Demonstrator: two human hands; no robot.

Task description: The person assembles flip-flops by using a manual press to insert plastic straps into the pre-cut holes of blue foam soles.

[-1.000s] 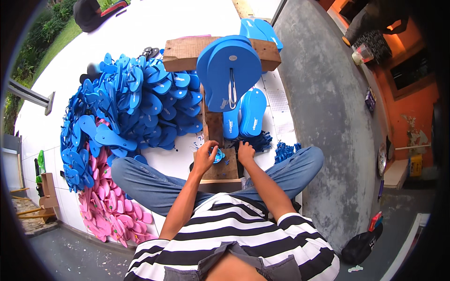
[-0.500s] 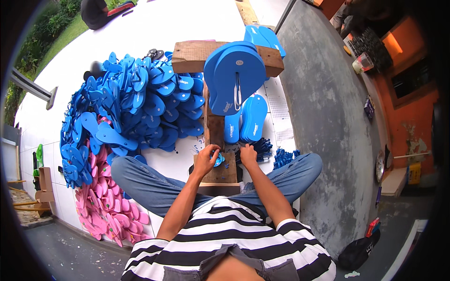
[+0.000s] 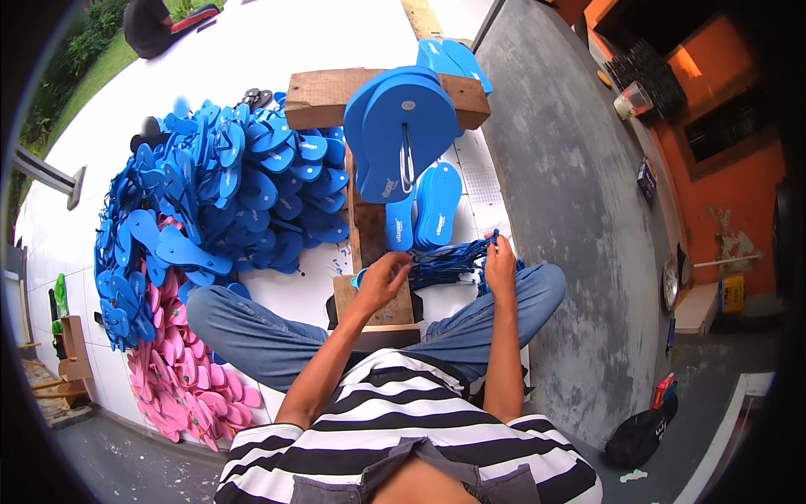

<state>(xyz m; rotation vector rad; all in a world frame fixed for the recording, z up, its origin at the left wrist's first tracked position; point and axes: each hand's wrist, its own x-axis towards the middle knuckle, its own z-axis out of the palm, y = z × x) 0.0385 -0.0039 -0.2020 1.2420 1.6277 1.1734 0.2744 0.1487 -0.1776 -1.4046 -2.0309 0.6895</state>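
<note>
My right hand (image 3: 500, 265) is closed at the far right end of a bundle of blue flip-flop straps (image 3: 445, 262), its fingertips pinching strap ends. My left hand (image 3: 382, 284) hovers over a wooden block (image 3: 390, 313) between my legs, fingers loosely apart and pointing right. A small round blue thing (image 3: 359, 278) peeks out beside that hand, mostly covered by it. Ahead, blue flip-flop soles (image 3: 403, 126) hang on the crossbar of a wooden stand (image 3: 323, 94), with a metal loop (image 3: 407, 160) sticking out of the front one.
To the left lies a large heap of blue flip-flops (image 3: 214, 189), with pink flip-flops (image 3: 180, 370) nearer me. Stacked blue soles (image 3: 438, 210) stand right of the stand's post. More blue soles (image 3: 453, 63) lie behind the crossbar. Another person (image 3: 149, 29) sits at the far left.
My right hand has moved right, from the near end of the straps to their far end. My left hand has shifted slightly right relative to the block. The whole view has slid a little.
</note>
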